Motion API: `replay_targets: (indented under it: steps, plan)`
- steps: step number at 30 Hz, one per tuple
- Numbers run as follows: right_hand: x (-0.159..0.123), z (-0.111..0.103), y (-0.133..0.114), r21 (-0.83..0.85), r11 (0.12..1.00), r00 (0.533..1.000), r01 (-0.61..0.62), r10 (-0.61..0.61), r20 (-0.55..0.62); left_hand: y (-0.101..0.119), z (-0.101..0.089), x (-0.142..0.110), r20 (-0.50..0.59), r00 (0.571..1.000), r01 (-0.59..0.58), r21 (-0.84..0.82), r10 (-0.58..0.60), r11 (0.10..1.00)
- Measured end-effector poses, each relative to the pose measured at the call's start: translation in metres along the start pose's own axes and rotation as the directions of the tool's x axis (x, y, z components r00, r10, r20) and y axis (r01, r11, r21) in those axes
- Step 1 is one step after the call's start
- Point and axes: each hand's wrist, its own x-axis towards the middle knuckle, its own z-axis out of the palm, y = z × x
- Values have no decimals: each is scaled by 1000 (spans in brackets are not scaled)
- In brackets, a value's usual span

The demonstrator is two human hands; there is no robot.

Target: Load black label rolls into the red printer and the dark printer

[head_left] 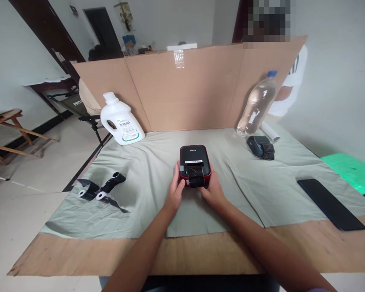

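Observation:
A small black and red label printer (194,154) sits in the middle of the cloth, between my two hands. My left hand (174,188) grips its left side, thumb at the front corner. On the opposite side, my right hand (213,190) wraps round the right edge and lower front corner. A dark strip of film (196,176) hangs out of the printer's front slot. To the left lie several rolls of black ribbon (99,188), some with white cores and loose ends trailing. A second black device (260,147) with a dark roll against it rests at the back right.
A cardboard screen (188,93) stands along the back. A white jug (121,121) leans at back left, a clear bottle (257,105) with a blue cap at back right. A black phone-like slab (330,205) and green plastic (351,172) lie right. Behind the screen is a person (292,87).

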Motion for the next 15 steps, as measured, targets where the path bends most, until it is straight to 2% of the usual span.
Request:
replay_targets:
  steps: [6,11,15]
  plan:
    - [-3,0,5,-46,999,1000,26,-26,-4,-1,0,-4,2,1000,-16,68,16,998]
    - [-4,2,15,-80,996,999,42,-43,-18,-3,-4,0,-15,982,-177,290,189,941]
    - [0,1,18,-63,998,998,25,-28,-52,-6,-11,5,-20,963,-242,365,268,899]
